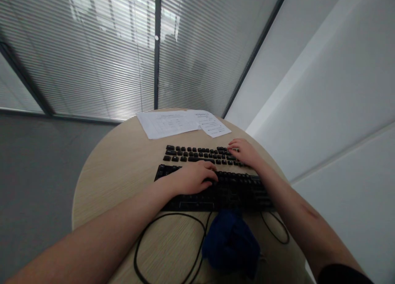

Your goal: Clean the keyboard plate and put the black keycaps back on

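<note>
Two black keyboards lie one behind the other on a round wooden table (117,169). My left hand (193,179) rests on the near keyboard (240,189), fingers loosely bent with the tips on its upper key rows, holding nothing. My right hand (243,151) lies on the right end of the far keyboard (191,153), fingers stretched out over the keys. Both forearms reach in from the bottom of the view.
Two printed paper sheets (173,123) (214,125) lie at the table's far edge. A dark blue cloth (231,243) sits in front of the near keyboard. A black cable (138,243) loops across the near tabletop. Window blinds stand behind, a white wall at right.
</note>
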`<act>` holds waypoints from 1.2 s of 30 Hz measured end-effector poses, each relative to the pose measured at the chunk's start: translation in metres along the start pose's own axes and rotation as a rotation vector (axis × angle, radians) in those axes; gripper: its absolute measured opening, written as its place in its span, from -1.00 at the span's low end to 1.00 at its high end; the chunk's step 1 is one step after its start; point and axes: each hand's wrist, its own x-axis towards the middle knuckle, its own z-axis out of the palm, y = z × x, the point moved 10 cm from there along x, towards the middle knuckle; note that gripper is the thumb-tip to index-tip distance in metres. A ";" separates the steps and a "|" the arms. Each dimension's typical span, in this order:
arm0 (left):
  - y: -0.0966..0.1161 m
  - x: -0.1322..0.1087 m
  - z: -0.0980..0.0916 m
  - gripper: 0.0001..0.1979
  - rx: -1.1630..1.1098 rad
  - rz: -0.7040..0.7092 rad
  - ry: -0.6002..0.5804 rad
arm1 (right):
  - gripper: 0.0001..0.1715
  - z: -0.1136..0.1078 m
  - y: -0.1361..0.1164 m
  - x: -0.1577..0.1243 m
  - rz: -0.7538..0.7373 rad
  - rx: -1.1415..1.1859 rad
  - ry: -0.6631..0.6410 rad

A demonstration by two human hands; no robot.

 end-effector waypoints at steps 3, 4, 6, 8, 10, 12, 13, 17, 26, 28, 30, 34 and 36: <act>-0.003 -0.003 -0.005 -0.67 -0.007 0.018 0.008 | -0.82 0.025 0.018 0.026 0.098 -0.038 -0.129; -0.004 -0.004 -0.005 -0.64 -0.002 0.014 0.003 | -0.83 0.032 0.022 0.032 0.127 -0.036 -0.165; -0.006 -0.005 -0.003 -0.62 0.005 0.005 -0.008 | -0.84 0.045 0.026 0.042 0.163 -0.023 -0.225; -0.005 -0.006 -0.002 -0.63 0.019 0.005 -0.013 | -0.84 0.052 0.029 0.048 0.178 -0.009 -0.260; -0.003 -0.006 -0.001 -0.67 0.039 0.006 -0.014 | -0.82 0.056 0.031 0.051 0.188 0.001 -0.281; -0.001 -0.005 -0.001 -0.70 0.055 0.011 -0.018 | -0.81 0.058 0.034 0.053 0.200 0.010 -0.298; -0.001 -0.005 -0.001 -0.71 0.062 0.012 -0.014 | -0.80 0.059 0.035 0.053 0.206 0.015 -0.306; 0.002 -0.003 -0.005 -0.71 0.081 0.033 0.037 | -0.81 0.064 0.035 0.056 0.236 0.028 -0.326; -0.003 -0.002 -0.006 -0.65 0.098 0.031 0.080 | -0.80 0.067 0.031 0.061 0.287 0.028 -0.299; -0.004 -0.002 -0.006 -0.63 0.103 0.028 0.076 | -0.79 0.066 0.029 0.061 0.292 0.030 -0.297; -0.005 -0.001 -0.005 -0.62 0.103 0.021 0.068 | -0.79 0.066 0.027 0.061 0.297 0.037 -0.297; -0.007 0.000 -0.002 -0.62 0.079 0.008 0.038 | -0.79 0.058 0.026 0.060 0.318 0.045 -0.274; -0.009 -0.001 -0.003 -0.62 0.069 -0.001 0.034 | -0.77 0.043 0.024 0.053 0.314 0.056 -0.219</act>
